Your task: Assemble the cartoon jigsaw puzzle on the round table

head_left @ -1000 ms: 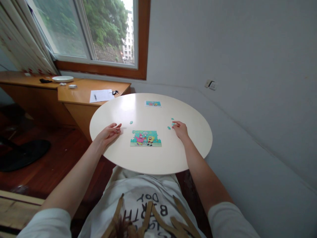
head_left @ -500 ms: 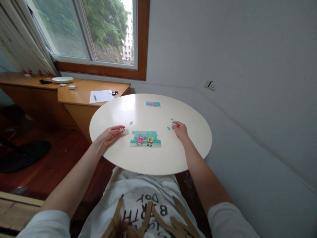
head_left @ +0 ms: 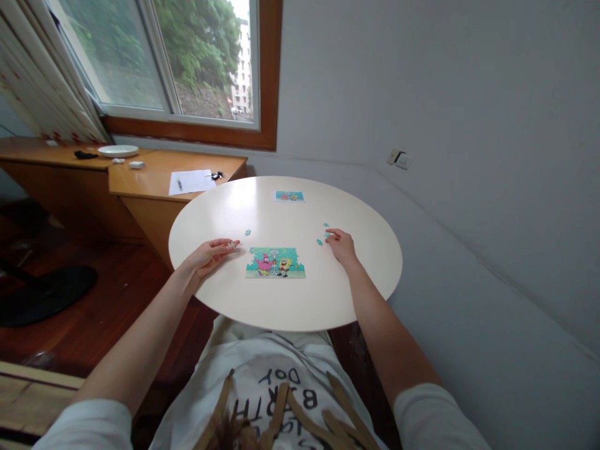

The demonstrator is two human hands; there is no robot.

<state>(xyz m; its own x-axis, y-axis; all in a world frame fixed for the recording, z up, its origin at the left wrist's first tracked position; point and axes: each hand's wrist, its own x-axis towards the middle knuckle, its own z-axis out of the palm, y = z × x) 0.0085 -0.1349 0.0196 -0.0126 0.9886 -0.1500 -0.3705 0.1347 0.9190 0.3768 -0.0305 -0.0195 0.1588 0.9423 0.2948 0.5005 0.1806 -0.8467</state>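
Note:
A jigsaw puzzle [head_left: 275, 263] of cartoon figures lies on the round white table in front of me, its upper edge and sides uneven. Left of it, my left hand [head_left: 210, 255] pinches a small puzzle piece [head_left: 231, 245] between thumb and fingertips, just above the tabletop. To the puzzle's right rests my right hand [head_left: 342, 243], its thumb and index finger apart around a small loose teal piece [head_left: 327, 235]. Beside those fingertips lie another teal piece [head_left: 319, 242] and one farther back [head_left: 326, 225]. A single loose piece [head_left: 248, 232] sits beyond my left hand.
At the table's [head_left: 300, 306] far side lies a small picture card [head_left: 289, 197] with similar figures. A wooden desk [head_left: 154, 164] adjoins at the left back, holding paper [head_left: 191, 182], keys [head_left: 216, 176] and a white plate [head_left: 118, 151]. A wall [head_left: 445, 156] stands on the right.
My left fingers have shifted slightly around the piece, and more of it shows. My right hand stays in the same place, and the puzzle has not moved.

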